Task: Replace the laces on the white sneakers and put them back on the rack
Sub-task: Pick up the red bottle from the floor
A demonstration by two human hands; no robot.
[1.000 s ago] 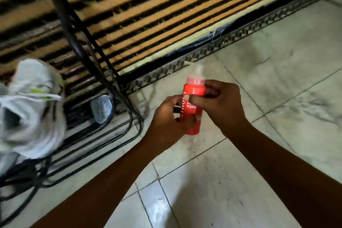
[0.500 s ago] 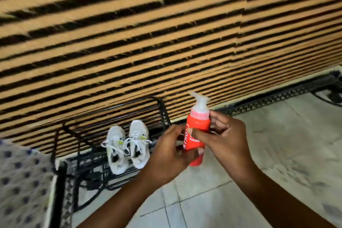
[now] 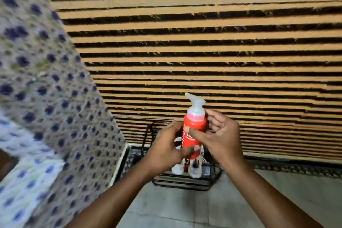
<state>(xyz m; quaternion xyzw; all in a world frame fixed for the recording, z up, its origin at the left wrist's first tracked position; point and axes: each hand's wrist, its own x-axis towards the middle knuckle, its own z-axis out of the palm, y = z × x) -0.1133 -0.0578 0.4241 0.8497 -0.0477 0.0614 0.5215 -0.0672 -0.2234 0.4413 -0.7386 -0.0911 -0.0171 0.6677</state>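
A red pump bottle [image 3: 194, 129] with a clear white nozzle stands upright between both hands at the centre of the head view. My left hand [image 3: 166, 152] grips its lower body from the left. My right hand [image 3: 220, 139] holds it from the right, thumb across the label. Behind and below the bottle, the white sneakers [image 3: 187, 167] stand side by side on a black wire rack [image 3: 183, 183] against the wall; the hands and bottle hide most of them.
A wall of tan and black horizontal slats [image 3: 203, 42] fills the background. A patterned cloth with dark blue dots [image 3: 46, 98] hangs at the left. Pale floor tiles [image 3: 212, 209] lie in front of the rack, with a patterned border strip [image 3: 296, 169] along the wall.
The view has risen and pulled back, so the rack and sneakers now look small and sit behind the bottle. Both hands keep hold of the bottle. The dotted cloth now fills the left.
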